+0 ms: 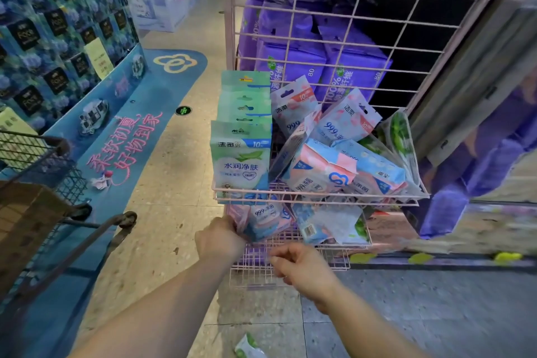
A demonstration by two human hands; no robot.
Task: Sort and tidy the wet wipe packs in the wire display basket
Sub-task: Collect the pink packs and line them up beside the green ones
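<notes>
A pink wire display basket [319,194] holds wet wipe packs. Green packs [241,160] stand upright in a neat row at its left. Pink-and-blue packs [322,168] lie jumbled in the middle and right, with a green-leaf pack [399,134] at the far right. On the lower wire shelf [290,264], my left hand [219,241] grips a pink-and-blue pack [268,219] by its left end. My right hand [302,266] hovers just right of it over the shelf, fingers loosely curled, holding nothing. More packs [328,224] lie on that shelf.
Purple packages [293,58] are stacked behind the pink grid frame. A shopping trolley [37,212] stands at the left by a blue display stand [58,23]. One green pack [248,347] lies on the floor near my arms.
</notes>
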